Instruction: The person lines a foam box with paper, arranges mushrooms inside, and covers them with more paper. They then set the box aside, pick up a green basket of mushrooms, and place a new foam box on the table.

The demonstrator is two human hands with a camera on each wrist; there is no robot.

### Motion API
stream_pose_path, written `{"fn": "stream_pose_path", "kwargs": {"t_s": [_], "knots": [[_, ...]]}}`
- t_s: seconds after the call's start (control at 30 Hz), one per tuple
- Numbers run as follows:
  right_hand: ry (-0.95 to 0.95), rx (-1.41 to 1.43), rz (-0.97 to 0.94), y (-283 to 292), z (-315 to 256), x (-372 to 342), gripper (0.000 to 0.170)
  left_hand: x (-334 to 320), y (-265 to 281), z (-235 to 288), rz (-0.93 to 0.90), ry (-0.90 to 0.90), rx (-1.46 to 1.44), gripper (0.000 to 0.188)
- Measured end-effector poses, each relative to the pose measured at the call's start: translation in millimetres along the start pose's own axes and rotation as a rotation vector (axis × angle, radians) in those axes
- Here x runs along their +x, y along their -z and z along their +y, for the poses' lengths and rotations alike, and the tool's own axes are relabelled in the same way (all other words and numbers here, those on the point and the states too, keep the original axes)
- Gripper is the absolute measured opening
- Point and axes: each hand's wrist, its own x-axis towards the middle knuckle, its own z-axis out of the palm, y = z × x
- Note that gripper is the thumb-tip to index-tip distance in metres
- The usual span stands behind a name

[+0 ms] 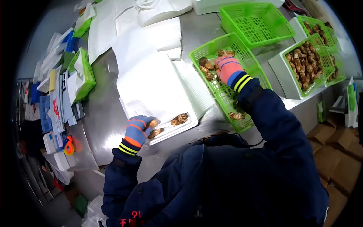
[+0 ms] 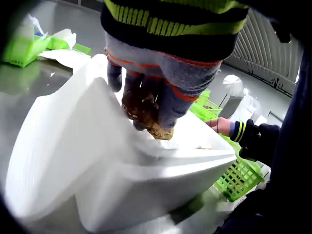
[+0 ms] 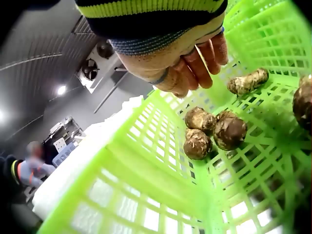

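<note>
Gloved fingers of my left hand (image 1: 136,130) (image 2: 165,73) curl round a brown mushroom (image 1: 152,123) (image 2: 139,105) above the near-left part of a white tray (image 1: 192,124) (image 2: 195,157). Beside it in the tray lie a dark mushroom (image 1: 155,132) and a larger one (image 1: 179,119). Over the far part of a green basket (image 1: 224,101) (image 3: 131,165), my right hand (image 1: 229,70) (image 3: 180,63) hangs with fingers loosely bent and nothing visible in them. Below it, in the right wrist view, are several mushrooms (image 3: 230,130); a long one (image 3: 247,82) lies apart.
An unfilled green basket (image 1: 257,22) stands behind; at the right are baskets heaped with mushrooms (image 1: 304,64). White sheets (image 1: 151,79) cover part of the tray and extend across the metal table (image 1: 102,113). An orange tape dispenser (image 1: 69,145) and cardboard boxes (image 1: 340,151) flank the workspace.
</note>
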Motion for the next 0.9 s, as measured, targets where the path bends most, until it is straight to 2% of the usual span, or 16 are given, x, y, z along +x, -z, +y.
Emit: {"fn": "stream_pose_path", "kwargs": {"t_s": [0.03,0.07,0.17,0.2,0.27,0.37,0.47,0.53,0.6,0.67,0.7,0.73,0.8,0.83,0.87,0.9], "knots": [[-0.026,0.090,0.086,-6.8,-1.7,8.9,0.043,-7.9,-8.6,-5.8,0.041,-0.019,0.074,0.037],[-0.145,0.040,-0.024,-13.9,-4.5,20.0,0.047,-16.4,-17.6,-12.4,0.081,-0.037,0.150,0.038],[-0.231,0.079,-0.126,-39.5,-8.6,47.4,0.053,-17.5,-23.5,-8.9,0.131,-0.057,0.158,0.041],[-0.237,0.035,-0.081,-44.2,-14.8,52.8,0.052,-16.0,-23.6,-6.5,0.104,-0.050,0.159,0.040],[-0.254,-0.029,-0.135,-38.9,-27.7,61.1,0.046,-17.9,-28.8,-10.9,0.166,-0.045,0.161,0.036],[-0.257,-0.041,-0.048,-52.3,-26.9,65.4,0.039,-21.2,-26.5,-17.2,0.128,-0.030,0.164,0.034],[-0.406,0.092,-0.086,-48.7,-20.5,68.8,0.043,-23.1,-30.8,-24.7,0.154,-0.039,0.173,0.035],[-0.480,0.304,0.029,-29.0,-12.4,58.4,0.047,-24.9,-39.0,-33.4,0.161,-0.032,0.167,0.036],[-0.339,0.871,0.210,-26.7,5.3,47.1,0.053,-26.5,-43.4,-36.4,0.179,-0.047,0.147,0.035],[-0.284,1.215,0.018,42.2,-39.5,19.4,0.061,-25.5,-33.8,-27.0,0.182,-0.025,0.127,0.034],[-0.193,1.355,-0.062,56.6,-62.9,9.5,0.060,-25.6,-31.0,-23.9,0.206,-0.026,0.109,0.034],[-0.094,1.336,-0.113,58.9,-85.5,-0.1,0.054,-25.0,-30.3,-22.0,0.229,-0.029,0.092,0.034],[-0.031,1.304,-0.207,51.8,-131.1,-18.1,0.041,-24.7,-35.6,-25.7,0.247,-0.018,0.093,0.030],[-0.003,1.400,-0.276,36.2,-149.0,-22.9,0.038,-24.9,-38.5,-28.4,0.241,-0.019,0.099,0.027],[-0.026,1.234,-0.368,43.9,-165.3,-24.5,0.038,-26.1,-39.7,-30.0,0.234,-0.017,0.106,0.025],[0.150,0.973,-0.224,32.3,-171.2,-21.8,0.037,-26.7,-39.8,-29.9,0.259,-0.025,0.068,0.025]]}}
